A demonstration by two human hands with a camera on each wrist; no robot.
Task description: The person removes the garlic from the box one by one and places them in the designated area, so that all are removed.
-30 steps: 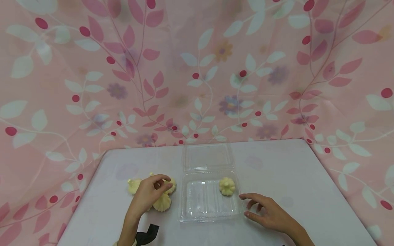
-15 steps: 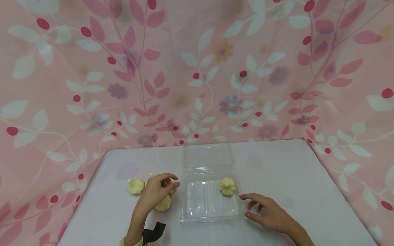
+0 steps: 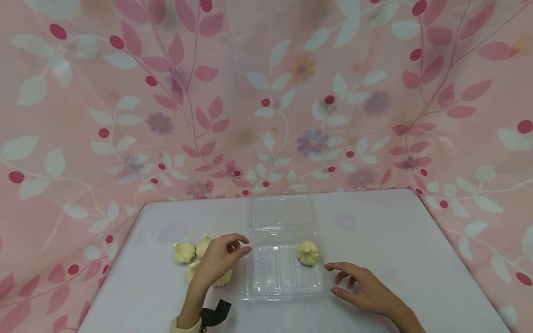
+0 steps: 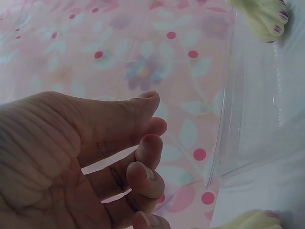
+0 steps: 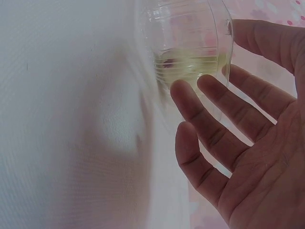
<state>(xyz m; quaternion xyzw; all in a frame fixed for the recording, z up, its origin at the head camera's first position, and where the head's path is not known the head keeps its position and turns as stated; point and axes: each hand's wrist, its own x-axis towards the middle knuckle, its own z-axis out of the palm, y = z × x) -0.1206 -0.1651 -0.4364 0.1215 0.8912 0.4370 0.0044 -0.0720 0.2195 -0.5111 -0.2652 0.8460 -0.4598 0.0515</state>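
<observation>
A clear hinged plastic box [image 3: 287,296] stands in the middle of the table with its lid [image 3: 281,212] folded back. One garlic bulb [image 3: 307,253] sits at the right inside it. Several more garlic bulbs [image 3: 184,253] lie on the table left of the box, partly covered by my left hand [image 3: 218,261]. That hand hovers between these bulbs and the box's left edge, fingers loosely bent; the left wrist view shows nothing in its grasp. My right hand [image 3: 362,286] is beside the box, its spread fingers [image 5: 205,133] right at the right rim.
The white table [image 3: 374,222] ends at a pink floral cloth [image 3: 266,92] that hangs behind and beside it. A black strap end [image 3: 216,314] sticks out from the left wrist, close over the table's front.
My left hand has moved right, away from the loose garlic bulbs toward the box, uncovering bulbs on the left. The right hand and the box stay where they were.
</observation>
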